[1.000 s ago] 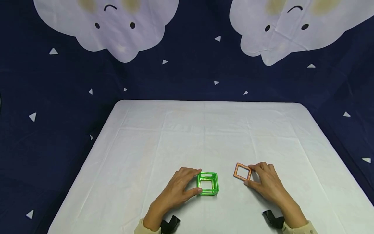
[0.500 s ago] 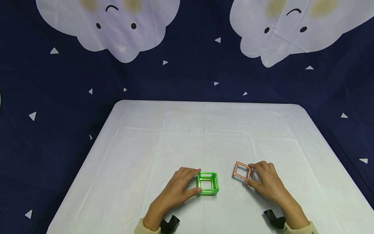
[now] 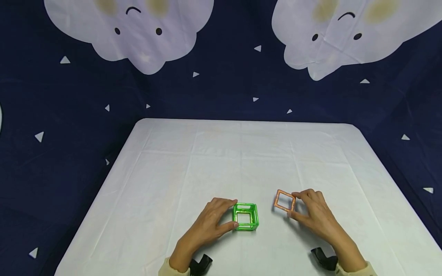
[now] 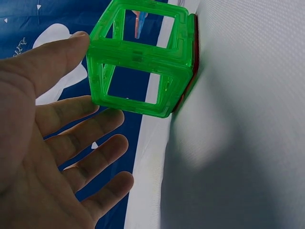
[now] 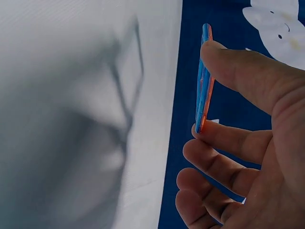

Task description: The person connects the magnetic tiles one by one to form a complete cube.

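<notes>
My left hand (image 3: pixel 211 220) holds a cube (image 3: pixel 246 227) of translucent green magnetic tiles by its left side, thumb and index finger at opposite edges. In the left wrist view the cube (image 4: pixel 138 55) shows a dark red layer (image 4: pixel 196 47) at its base, against the white cloth; the other fingers are spread apart. Off to the right, my right hand (image 3: pixel 315 215) pinches an orange square magnetic tile (image 3: pixel 282 208) between thumb and index finger. Its open middle shows the cloth. Edge-on in the right wrist view, the tile (image 5: pixel 204 102) looks blue on one face and orange on the other.
A white cloth with creases covers the table (image 3: pixel 221 161). Behind hangs a dark blue curtain (image 3: pixel 228 92) printed with clouds and small triangles. Black wrist mounts (image 3: pixel 200 265) sit at both wrists. The tile's shadow falls on the cloth.
My right hand has lifted the orange tile slightly and shifted it a little left and away from me; its shadow has separated from it. The left hand and green cube have stayed put.
</notes>
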Demonstrator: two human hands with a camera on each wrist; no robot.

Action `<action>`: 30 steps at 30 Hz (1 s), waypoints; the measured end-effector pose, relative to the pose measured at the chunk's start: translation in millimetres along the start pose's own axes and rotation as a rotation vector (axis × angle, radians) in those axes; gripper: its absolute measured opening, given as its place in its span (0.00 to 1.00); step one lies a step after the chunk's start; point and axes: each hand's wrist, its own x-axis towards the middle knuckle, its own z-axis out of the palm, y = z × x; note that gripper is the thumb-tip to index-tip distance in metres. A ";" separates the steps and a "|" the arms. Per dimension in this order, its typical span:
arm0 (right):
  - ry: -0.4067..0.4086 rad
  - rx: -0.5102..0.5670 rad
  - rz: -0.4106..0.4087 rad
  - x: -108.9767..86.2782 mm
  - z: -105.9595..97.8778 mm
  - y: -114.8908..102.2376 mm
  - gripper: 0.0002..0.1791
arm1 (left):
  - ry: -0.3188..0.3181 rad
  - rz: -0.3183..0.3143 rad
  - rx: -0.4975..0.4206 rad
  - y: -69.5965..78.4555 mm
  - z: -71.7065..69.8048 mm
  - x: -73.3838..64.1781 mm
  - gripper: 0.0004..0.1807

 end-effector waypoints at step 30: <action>0.067 0.060 -0.108 8.8 -13.7 -26.0 0.30 | -0.017 -0.024 -0.002 0.2 -0.1 -0.1 0.33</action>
